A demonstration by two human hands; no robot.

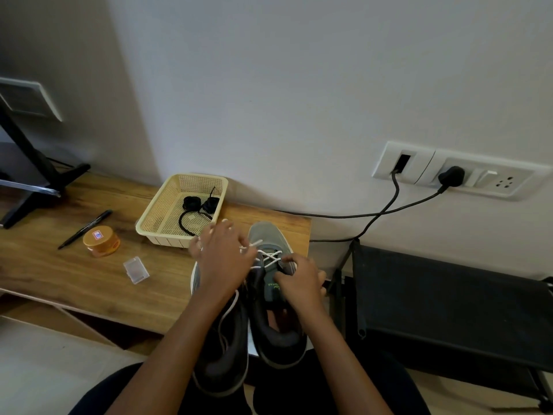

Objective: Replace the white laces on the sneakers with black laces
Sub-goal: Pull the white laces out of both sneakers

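A sharp tug from the right hand (299, 283), fingers curled and pinching the white lace (270, 255), could drag the right sneaker (278, 342) off the desk's (89, 280) near edge, where it overhangs. The left hand (223, 259) arches over the same lace, its hold hidden; black laces (194, 206) wait in the basket (149, 232) at the back edge.

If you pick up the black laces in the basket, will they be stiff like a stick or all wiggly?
Probably wiggly: the black laces lie in rolled bundles with one loose end curving across the basket floor. They look thin, so likely very light. The rolls may unwind when lifted.
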